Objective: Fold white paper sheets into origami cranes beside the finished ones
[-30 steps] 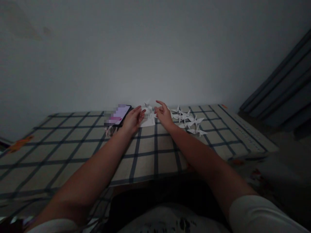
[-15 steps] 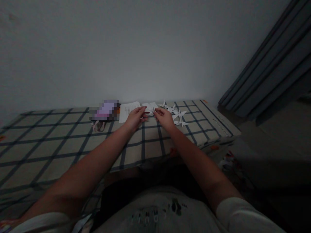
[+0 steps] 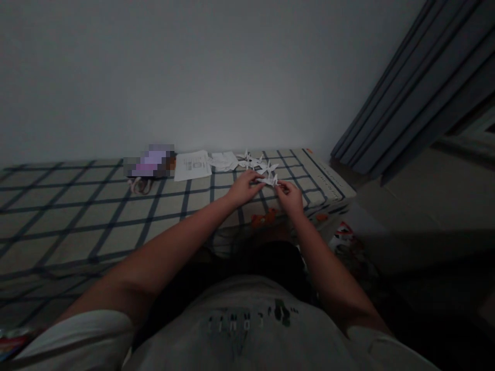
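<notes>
the crane (image 3: 270, 181) is between the two hands, low over the front part of the checked cloth (image 3: 166, 216); whether it rests there or is lifted a little, i cannot tell. the left hand (image 3: 244, 188) comes in from nine o'clock, thumb and forefinger either side of a wing, though how hard they press is too small to tell. the right hand (image 3: 291, 198), at four o'clock, has its fingertips together on the opposite end, so the thin paper is probably kept level and uncreased. the other cranes (image 3: 266, 168) lie at eleven o'clock, bunched just beyond, likely to keep them together. slips (image 3: 224, 162) sit at ten o'clock, a printed sheet (image 3: 192, 166) beside them, and the half-blurred phone (image 3: 152, 164) farther off with a band (image 3: 139, 186), perhaps set aside to leave working room.
</notes>
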{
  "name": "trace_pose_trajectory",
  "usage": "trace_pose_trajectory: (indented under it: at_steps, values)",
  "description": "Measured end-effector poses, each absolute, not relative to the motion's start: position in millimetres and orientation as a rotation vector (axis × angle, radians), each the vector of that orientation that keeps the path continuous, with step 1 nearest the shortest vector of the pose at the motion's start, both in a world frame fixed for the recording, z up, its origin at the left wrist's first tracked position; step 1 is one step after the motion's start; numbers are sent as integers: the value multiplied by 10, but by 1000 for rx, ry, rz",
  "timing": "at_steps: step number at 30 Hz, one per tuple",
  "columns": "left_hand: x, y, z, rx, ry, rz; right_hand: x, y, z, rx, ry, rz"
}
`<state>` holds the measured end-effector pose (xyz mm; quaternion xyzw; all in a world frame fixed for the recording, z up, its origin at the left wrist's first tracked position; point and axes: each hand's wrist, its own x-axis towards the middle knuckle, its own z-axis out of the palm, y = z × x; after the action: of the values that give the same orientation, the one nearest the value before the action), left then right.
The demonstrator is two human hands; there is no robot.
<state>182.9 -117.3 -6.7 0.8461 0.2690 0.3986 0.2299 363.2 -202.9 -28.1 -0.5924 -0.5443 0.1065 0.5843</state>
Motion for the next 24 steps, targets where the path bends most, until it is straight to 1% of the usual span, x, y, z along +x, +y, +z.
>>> trace_pose_trajectory:
  at_steps: [5, 12, 18, 24]
  values:
    - [2117, -1276, -25, 2582, 742, 969, 3985, -1898, -284, -1461, -1158, 196]
    - [2385, -1083, -26, 2686, 834, 978, 4146, -1399, -132, -1515, -1232, 244]
    - [2523, -902, -69, 2820, 829, 951, 4185, -1222, -334, -1581, -1253, 270]
    - [2544, -894, -137, 2828, 919, 927, 4219, -1216, -398, -1664, -1467, 115]
